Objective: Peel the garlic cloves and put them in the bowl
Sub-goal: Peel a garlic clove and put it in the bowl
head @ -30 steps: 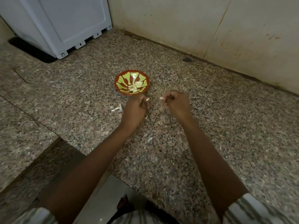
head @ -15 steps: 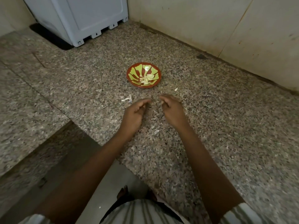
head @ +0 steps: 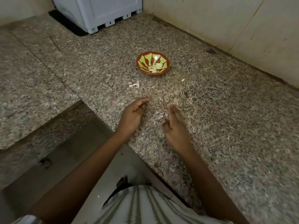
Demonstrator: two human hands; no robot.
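While peeled cloves (head: 155, 68) lie in the bowl (head: 141, 59) above centre, our left hand (head: 131, 116) hangs relaxed, empty. Our right hand (head: 175, 127) likewise.

Speckled grey-brown granite surface (head: 226, 126) fills most of frame, running to a corner at top; second granite slab (head: 24, 75) at left w/ thick front edge, seam btwn the two; beige wall panels (head: 202, 21) upper right, scuffed, w/ a vertical joint; plain wall (head: 19, 7) upper left; pale grey plastic appliance (head: 105, 10) top centre, standing on a black base (head: 68, 25); dark spot (head: 211, 51) by wall foot; smooth grey floor (head: 61, 159) lower left; light dim, warm.
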